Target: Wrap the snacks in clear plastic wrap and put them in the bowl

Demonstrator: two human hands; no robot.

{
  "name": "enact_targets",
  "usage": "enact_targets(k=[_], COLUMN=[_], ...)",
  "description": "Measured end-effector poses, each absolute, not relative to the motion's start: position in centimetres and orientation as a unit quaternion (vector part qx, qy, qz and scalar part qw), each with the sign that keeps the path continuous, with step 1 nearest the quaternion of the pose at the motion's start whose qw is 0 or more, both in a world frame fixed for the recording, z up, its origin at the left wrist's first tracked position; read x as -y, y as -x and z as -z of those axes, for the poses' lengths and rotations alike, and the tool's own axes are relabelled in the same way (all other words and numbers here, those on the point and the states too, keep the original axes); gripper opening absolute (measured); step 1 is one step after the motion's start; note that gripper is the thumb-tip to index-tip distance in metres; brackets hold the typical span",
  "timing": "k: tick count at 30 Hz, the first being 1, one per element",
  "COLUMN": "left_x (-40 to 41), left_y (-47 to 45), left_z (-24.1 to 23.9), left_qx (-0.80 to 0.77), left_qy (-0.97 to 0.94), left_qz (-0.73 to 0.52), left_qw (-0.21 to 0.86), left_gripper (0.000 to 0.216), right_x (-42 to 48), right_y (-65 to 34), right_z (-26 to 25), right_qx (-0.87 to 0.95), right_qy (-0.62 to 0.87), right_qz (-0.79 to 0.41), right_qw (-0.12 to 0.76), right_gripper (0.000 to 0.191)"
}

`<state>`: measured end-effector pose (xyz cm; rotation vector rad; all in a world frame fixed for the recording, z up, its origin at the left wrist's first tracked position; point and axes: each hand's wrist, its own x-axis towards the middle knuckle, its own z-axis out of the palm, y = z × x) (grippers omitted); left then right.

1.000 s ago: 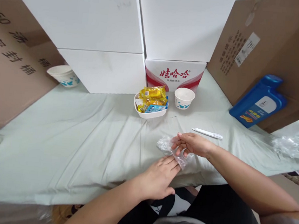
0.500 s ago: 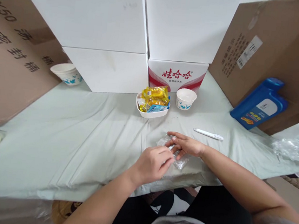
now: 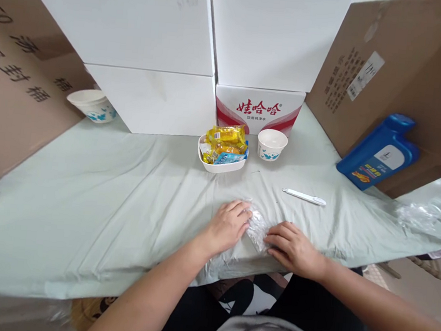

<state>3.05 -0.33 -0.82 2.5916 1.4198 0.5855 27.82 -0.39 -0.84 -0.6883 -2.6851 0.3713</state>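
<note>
A crinkled clear plastic bag point(image 3: 256, 228) lies on the cloth near the table's front edge, between my two hands. My left hand point(image 3: 229, 224) has its curled fingers on the bag's upper left end. At the lower right end, the bent fingers of my right hand point(image 3: 294, 249) close on the plastic's edge. Both hands rest low against the table, and the fingertips are partly hidden. Beyond them lies a slim white utility knife point(image 3: 304, 196). A white dish point(image 3: 224, 168) farther back holds yellow and blue snack packets point(image 3: 227, 146).
A white paper bowl point(image 3: 271, 145) with blue print stands right of the dish; stacked paper bowls point(image 3: 93, 105) are at the left. White boxes point(image 3: 152, 101) form a wall behind. A blue bottle point(image 3: 380, 152) leans against a cardboard box point(image 3: 427, 76) on the right.
My hands have moved apart. The right hand went from the bag's middle to its lower right end, and the left shifted up onto the upper left end. The view turned slightly.
</note>
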Motion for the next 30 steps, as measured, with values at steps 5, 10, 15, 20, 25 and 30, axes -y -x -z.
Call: enact_targets(k=[5,10,15,20,25,30], left_x=[0.8,0.6,-0.1,-0.3,0.3,0.6], left_y=[-3.8,-3.3,-2.3,-1.6,-1.7,-2.7], left_z=[0.8,0.9,1.0,1.0,0.4,0.2], left_qx=[-0.390,-0.411,-0.409,-0.409,-0.424,-0.392], left_qy=[-0.893,-0.879,-0.880,-0.882,-0.852,-0.888], left_qz=[-0.208,-0.216,-0.194,-0.185,-0.302,-0.234], left_qw=[0.084,0.112,0.145,0.144,0.057,0.063], left_gripper=[0.020,0.018,0.022,0.023,0.027,0.022], right_x=[2.8,1.6,-2.3,-4.8,-4.7,-4.9], right_y=[-27.4,-26.6,-24.6,-22.0,-21.2,-21.4], right_z=[1.5,-0.8,-1.6,0.0,1.0,0.8], right_qx=[0.954,0.939,0.897,0.892,0.893,0.897], right_qy=[0.222,0.230,0.369,0.439,0.446,0.439], right_qz=[-0.049,-0.149,-0.194,-0.080,-0.014,-0.024], right_qw=[0.196,0.205,0.145,0.071,0.055,0.048], right_gripper=[0.020,0.020,0.024,0.024,0.029,0.026])
